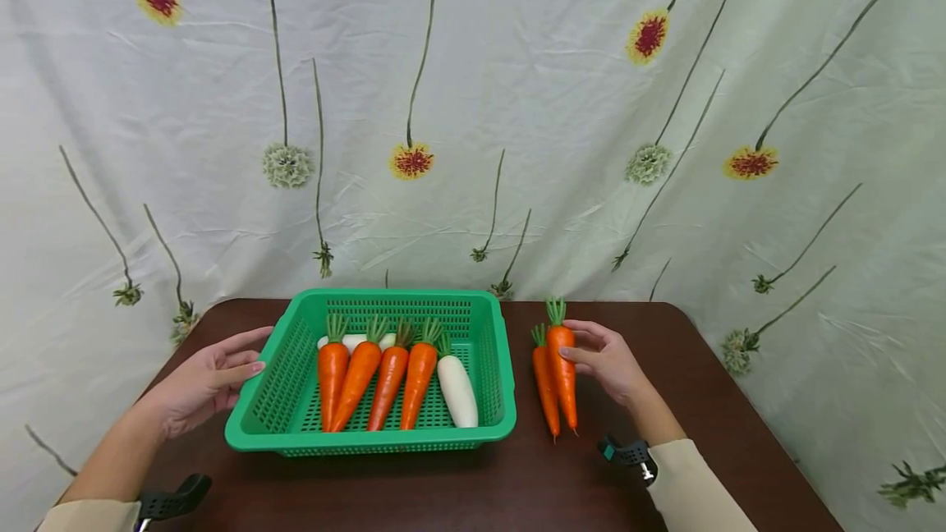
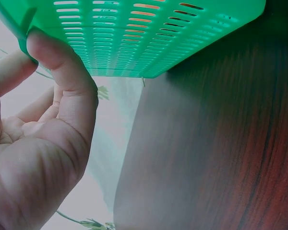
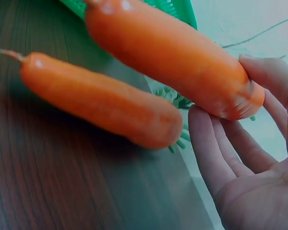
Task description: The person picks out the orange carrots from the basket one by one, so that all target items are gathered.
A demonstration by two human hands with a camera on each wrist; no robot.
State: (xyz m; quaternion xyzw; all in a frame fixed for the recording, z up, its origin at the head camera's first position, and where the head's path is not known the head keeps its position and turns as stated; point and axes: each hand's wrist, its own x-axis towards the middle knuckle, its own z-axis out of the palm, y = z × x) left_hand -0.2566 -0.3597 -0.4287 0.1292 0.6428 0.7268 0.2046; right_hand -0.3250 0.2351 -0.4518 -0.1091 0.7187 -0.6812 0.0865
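My left hand [image 1: 203, 384] is at the left side of a green perforated plastic basket [image 1: 254, 417]. In the left wrist view its thumb and forefinger pinch the basket's rim [image 2: 26, 21]. Several orange carrots [image 1: 389, 384] with green tops lie in the basket. A white radish [image 1: 458, 392] lies to their right, and more white shows behind them. Right of the basket, my right hand [image 1: 606, 360] pinches a carrot [image 3: 173, 55] near its leafy end, between thumb and fingers. Another carrot [image 3: 101, 100] lies on the table beside and below it.
The dark brown wooden table [image 1: 399, 495] has rounded far corners. A pale cloth [image 1: 473, 89] printed with flowers hangs behind it. Dark straps [image 1: 628, 454] sit at both wrists. The basket takes up the middle of the table's far half.
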